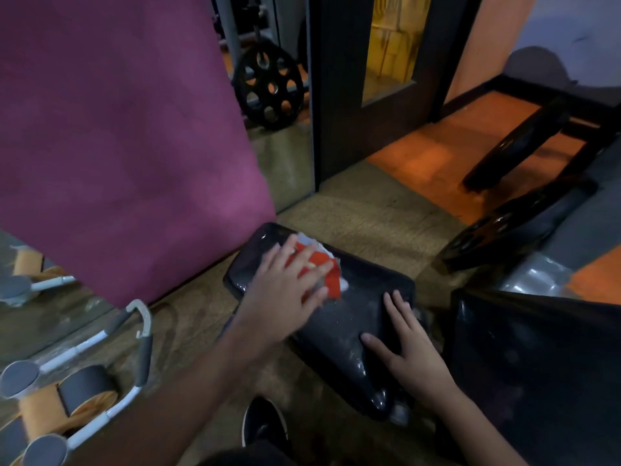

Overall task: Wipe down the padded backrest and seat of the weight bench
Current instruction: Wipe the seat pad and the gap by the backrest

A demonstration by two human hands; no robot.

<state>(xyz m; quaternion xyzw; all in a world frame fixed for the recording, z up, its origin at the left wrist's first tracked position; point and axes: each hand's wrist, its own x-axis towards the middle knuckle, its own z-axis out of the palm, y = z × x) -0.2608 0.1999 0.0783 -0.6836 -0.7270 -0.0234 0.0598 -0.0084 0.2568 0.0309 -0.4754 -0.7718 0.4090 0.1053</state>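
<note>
The left hand [289, 284] lies flat on a red and white cloth [324, 269], fingers spread and nearly straight, pressing the cloth onto the far end of the black padded seat [339, 317]. The forearm runs in from the lower left, and the fingers point toward the upper right. The hand is not closed round the cloth; it bears down on it with the palm and fingers.

The right hand [408, 344] rests flat on the near right part of the same seat, fingers extended, thumb spread toward the left. It holds nothing. The two hands are apart, with bare pad between them.

The seat surface is glossy, with specks and wet-looking sheen. The black padded backrest [537, 364] stands just beside the seat, on the right. A dark shoe [265, 422] shows on the floor below the seat's near end.

The floor [363, 213] is dull tan, changing to orange farther back on the right. A purple panel [117, 129] fills the upper left. Behind it a black weight plate [268, 85] leans upright near a dark door frame [336, 95]. More black plates [514, 227] lie on the right. Grey and white handles [141, 334] with padded rollers sit at the lower left.
</note>
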